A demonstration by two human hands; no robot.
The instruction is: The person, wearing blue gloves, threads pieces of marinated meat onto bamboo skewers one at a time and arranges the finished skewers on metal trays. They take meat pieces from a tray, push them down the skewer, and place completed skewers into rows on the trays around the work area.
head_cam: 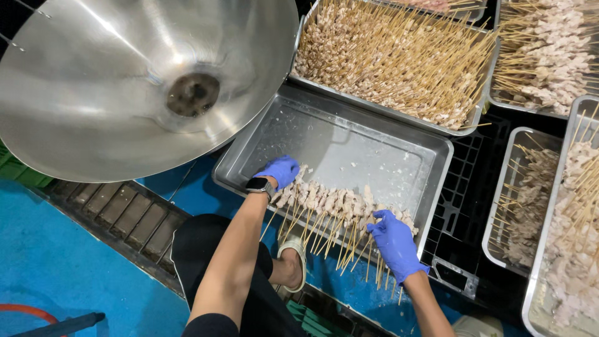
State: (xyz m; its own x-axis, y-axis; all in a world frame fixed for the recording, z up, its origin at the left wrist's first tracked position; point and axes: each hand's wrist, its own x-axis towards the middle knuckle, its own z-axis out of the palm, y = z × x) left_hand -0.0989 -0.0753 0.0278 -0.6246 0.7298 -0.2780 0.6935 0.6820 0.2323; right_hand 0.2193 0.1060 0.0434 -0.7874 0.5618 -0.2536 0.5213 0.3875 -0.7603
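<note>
Steel dominated: a large upturned bowl [143, 81] at far left hid the floor beneath, beside a near-empty tray [374, 150]. Across its near rim lay meat skewers [337, 206], sticks overhanging, apparently for easy gathering. Gloved left hand [279, 170] and right hand [393, 240] pressed the row's ends, fingers loosely spread.

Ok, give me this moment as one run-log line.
left hand: gloved, on the skewer row's left end | right hand: gloved, on its right end | meat skewers: lined along near edge of steel tray
</note>
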